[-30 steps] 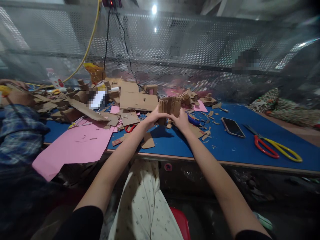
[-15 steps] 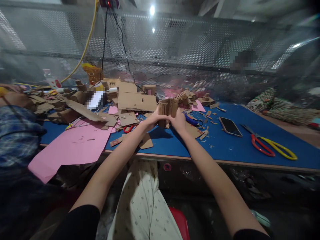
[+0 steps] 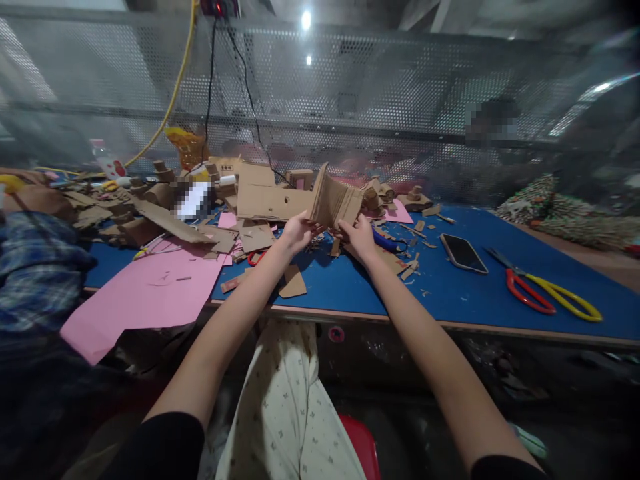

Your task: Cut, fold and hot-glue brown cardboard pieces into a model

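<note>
A creased, curved piece of cardboard is held up over the blue table between my two hands. At its lower left edge, my left hand has its fingers against the cardboard. My right hand pinches its lower right part, thumb in front. Beyond my left hand, a flat cardboard panel with a small hole leans among other pieces. Small cardboard scraps lie beneath my forearms, and a blue-handled tool rests just right of my right hand.
Scissors with red and yellow handles and a phone lie on the right. A pink sheet overhangs the front edge at left. Cardboard pieces are heaped along the back left. Another person's plaid sleeve is at far left.
The cardboard, folded compactly between my hands before, has spread open and stands taller. My left hand has shifted left and its fingers have loosened. My right hand has moved slightly right.
</note>
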Motion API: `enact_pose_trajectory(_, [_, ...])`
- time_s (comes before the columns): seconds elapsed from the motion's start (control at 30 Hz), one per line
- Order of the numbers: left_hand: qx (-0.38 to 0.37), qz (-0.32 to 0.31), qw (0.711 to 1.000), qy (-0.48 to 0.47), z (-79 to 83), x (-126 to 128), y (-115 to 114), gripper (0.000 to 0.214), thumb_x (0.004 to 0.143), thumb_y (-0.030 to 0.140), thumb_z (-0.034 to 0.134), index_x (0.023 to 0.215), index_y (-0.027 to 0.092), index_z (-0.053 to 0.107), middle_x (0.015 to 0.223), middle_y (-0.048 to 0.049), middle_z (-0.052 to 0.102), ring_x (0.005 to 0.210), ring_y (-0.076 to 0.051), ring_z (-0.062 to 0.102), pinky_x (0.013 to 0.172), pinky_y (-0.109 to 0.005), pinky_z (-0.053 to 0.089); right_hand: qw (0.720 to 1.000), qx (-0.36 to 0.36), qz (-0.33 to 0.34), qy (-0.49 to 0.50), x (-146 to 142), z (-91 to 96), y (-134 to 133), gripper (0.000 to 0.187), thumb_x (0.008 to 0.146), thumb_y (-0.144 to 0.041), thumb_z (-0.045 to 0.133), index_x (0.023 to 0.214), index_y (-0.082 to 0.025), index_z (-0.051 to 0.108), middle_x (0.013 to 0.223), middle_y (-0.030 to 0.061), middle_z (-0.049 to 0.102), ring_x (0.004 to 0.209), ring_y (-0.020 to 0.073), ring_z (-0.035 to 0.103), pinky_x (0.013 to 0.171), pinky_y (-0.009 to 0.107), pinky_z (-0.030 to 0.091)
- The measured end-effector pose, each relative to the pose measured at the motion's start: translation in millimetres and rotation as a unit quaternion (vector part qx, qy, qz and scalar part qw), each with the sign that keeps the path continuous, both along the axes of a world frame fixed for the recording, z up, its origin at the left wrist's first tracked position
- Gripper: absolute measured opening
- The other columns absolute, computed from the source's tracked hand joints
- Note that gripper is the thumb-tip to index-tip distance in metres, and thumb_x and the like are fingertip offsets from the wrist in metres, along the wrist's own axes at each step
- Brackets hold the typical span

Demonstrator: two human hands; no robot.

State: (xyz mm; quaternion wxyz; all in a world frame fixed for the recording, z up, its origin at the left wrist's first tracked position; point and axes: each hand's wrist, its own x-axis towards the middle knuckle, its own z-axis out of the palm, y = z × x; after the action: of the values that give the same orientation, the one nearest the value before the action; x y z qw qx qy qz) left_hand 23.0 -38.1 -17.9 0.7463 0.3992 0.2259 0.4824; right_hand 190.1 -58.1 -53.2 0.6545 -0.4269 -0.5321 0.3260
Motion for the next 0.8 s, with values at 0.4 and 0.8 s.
enact_pose_trajectory(0.4, [0.143, 0.092, 0.973, 0.159, -17.0, 8.1, -0.2, 0.036, 0.058, 0.032, 0.082, 0.084, 0.012, 0.068, 0.081, -0.0073, 0.072, 0.084, -0.018, 0.066, 0.072, -0.028, 0.05, 0.994, -0.056, 0.086, -0.02, -11.5, 10.0, -16.3, 0.05, 0.066, -0.056, 0.072, 0.097, -0.02, 0.056, 0.085, 0.0033, 0.067, 0.072, 0.0203, 0.067, 0.065, 0.038, 0.058])
enact_pose_trajectory(0.8, [0.073, 0.103, 0.968, 0.219, -17.1, -7.7, 10.7, 0.023, 0.053, 0.013, 0.077, 0.059, 0.014, 0.055, 0.048, 0.0024, 0.055, 0.044, -0.007, 0.049, 0.045, -0.02, 0.039, 0.786, 0.179, -0.062, -0.588, -7.5, 15.3, -34.7, 0.03, 0.081, -0.014, 0.052, 0.108, -0.02, 0.065, 0.12, 0.0102, 0.063, 0.117, 0.028, 0.05, 0.102, 0.045, 0.034])
